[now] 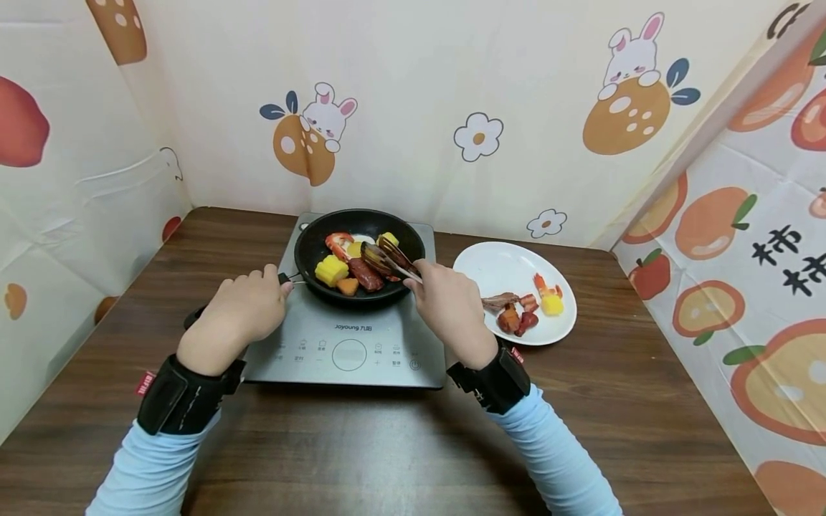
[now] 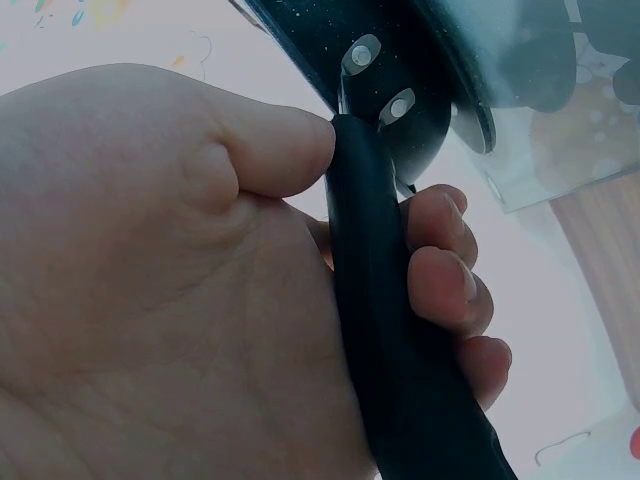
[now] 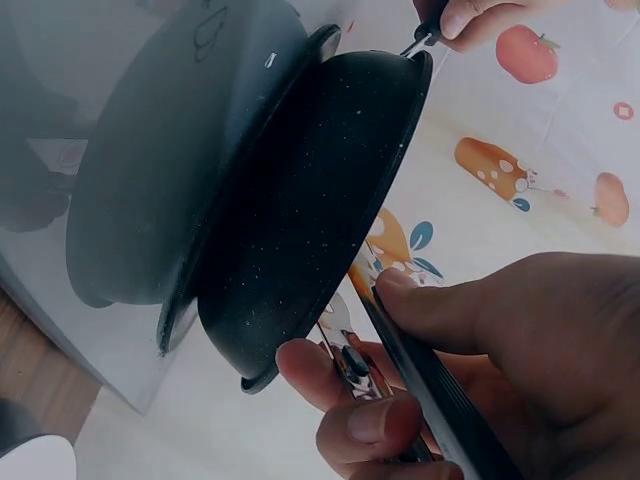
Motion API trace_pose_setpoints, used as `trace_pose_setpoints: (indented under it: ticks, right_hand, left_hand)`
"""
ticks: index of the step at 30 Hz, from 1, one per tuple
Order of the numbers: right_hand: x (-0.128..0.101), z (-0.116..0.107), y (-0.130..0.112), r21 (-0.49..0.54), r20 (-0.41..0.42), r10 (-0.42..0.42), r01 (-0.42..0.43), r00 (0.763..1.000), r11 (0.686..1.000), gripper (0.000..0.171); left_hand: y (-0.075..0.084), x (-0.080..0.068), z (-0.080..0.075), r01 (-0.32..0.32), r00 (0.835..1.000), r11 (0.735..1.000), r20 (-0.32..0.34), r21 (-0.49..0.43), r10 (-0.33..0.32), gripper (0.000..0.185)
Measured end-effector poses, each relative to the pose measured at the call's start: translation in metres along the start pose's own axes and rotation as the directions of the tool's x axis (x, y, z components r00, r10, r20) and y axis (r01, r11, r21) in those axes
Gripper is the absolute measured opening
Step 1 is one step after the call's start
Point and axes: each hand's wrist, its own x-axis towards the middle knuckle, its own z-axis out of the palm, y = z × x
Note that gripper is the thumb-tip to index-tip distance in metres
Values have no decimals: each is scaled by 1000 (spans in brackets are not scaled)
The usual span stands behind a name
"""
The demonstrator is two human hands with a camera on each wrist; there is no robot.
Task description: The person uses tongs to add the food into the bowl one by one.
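My left hand (image 1: 235, 312) grips the black handle (image 2: 370, 270) of a frying pan (image 1: 312, 240), with the thumb along one side and the fingers curled round the other. In the pan lie yellow corn pieces (image 1: 331, 270), a dark red piece of meat (image 1: 364, 275), an orange chunk (image 1: 347, 287) and a red-and-white piece (image 1: 338, 244). My right hand (image 1: 454, 308) holds metal tongs (image 3: 430, 385) between thumb and fingers. Their brownish ends (image 1: 395, 254) reach over the rim, close above the food. The food hides part of the tong tips.
The pan stands on a grey induction cooker (image 1: 349, 337) with a touch panel. To its right is a white plate (image 1: 484, 265) holding several pieces of food, including a shrimp with a yellow piece (image 1: 551, 301). A printed cloth (image 1: 400, 107) stands behind the wooden table (image 1: 335, 451).
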Motion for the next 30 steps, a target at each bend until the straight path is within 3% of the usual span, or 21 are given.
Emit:
trace_pose_setpoints:
  ticks: [13, 30]
  right_hand:
    - [-4, 1, 1, 1, 60, 64, -64, 996, 998, 40]
    - [-5, 2, 5, 14, 67, 78, -79, 995, 997, 43]
  left_hand:
    - [1, -1, -1, 9, 1000, 1000, 11, -10, -9, 46]
    - [1, 1, -1, 8, 1000, 1000, 13, -7, -8, 46]
